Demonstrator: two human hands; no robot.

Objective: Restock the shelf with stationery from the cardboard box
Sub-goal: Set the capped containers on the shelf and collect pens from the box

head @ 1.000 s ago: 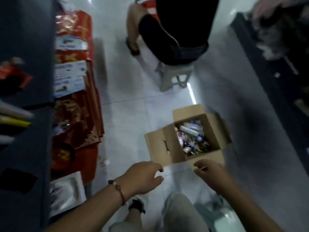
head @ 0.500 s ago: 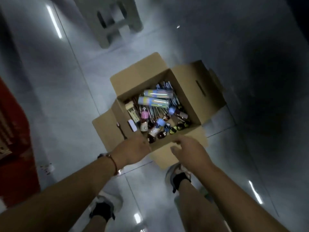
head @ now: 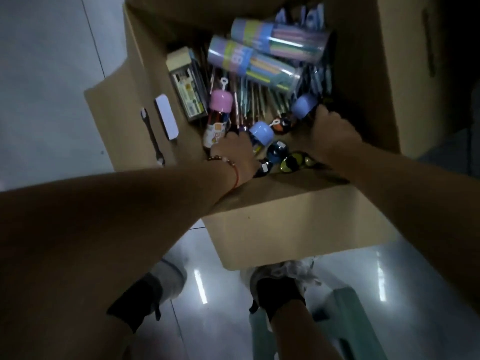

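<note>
A person's feet in dark socks [head: 279,294] stand on the glossy floor [head: 52,74] at the lower frame. Above them, both hands reach into the open cardboard box [head: 298,229]: the left hand [head: 235,154] curls among the bottles, apparently gripping one; the right hand [head: 331,131] curls against a blue-capped bottle [head: 304,105]. Two marker tubes [head: 253,63] lie farthest in.

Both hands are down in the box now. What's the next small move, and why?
Probably close the right hand on the blue-capped bottle at its fingers and lift it out. Both hands are already inside the cardboard box; the left hand lies among other bottles, and whether it grips one is unclear.
</note>
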